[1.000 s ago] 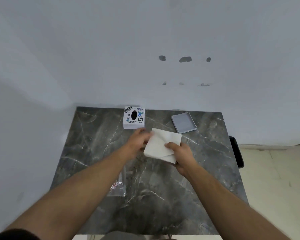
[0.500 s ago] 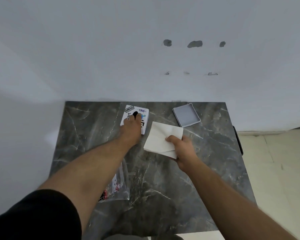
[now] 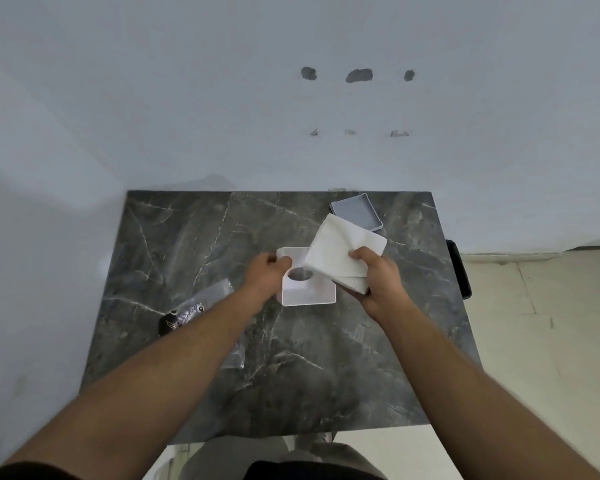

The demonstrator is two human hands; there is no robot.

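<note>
A white open box (image 3: 307, 295) with an oval hole in its floor stands at the middle of the dark marble table (image 3: 284, 368). My left hand (image 3: 265, 275) grips the box's left wall, fingers curled over the rim. My right hand (image 3: 376, 277) holds a folded stack of white tissues (image 3: 343, 251) tilted in the air just right of and above the box; the stack's lower left corner overlaps the box's opening.
A grey shallow lid (image 3: 356, 211) lies at the table's far right, partly behind the tissues. A clear plastic bag (image 3: 196, 306) with dark print lies at the left. A black object (image 3: 459, 268) hangs past the right edge. A white wall stands behind.
My left hand has pulled the white box from the far side to the table's middle and turned it open side up. My right hand has lifted the tissues up and to the right.
</note>
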